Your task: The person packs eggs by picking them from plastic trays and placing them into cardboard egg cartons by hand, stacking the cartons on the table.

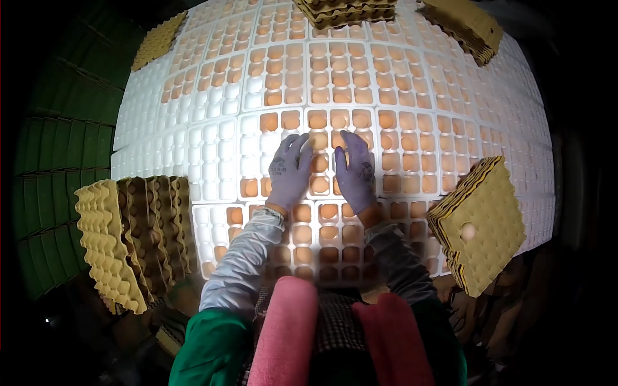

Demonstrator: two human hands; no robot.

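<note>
My left hand (291,170), in a purple-grey glove, reaches palm down over a white foam egg tray (248,148). Its fingers are a little apart, and beside their tips lies a pale brown egg (318,143) in its cell. Just to the right, my right hand (357,174) wears the same kind of glove. A gap shows between its thumb and forefinger, over a column of brown eggs (320,184) that runs between the two hands. Both hands are open; whether the fingertips touch any egg I cannot tell.
White trays with brown eggs cover the broad table. At the left stands a stack of pulp egg trays (135,241). Another pulp stack (479,225) leans at the right with one egg (468,230) on top. More pulp trays (347,11) lie at the far edge.
</note>
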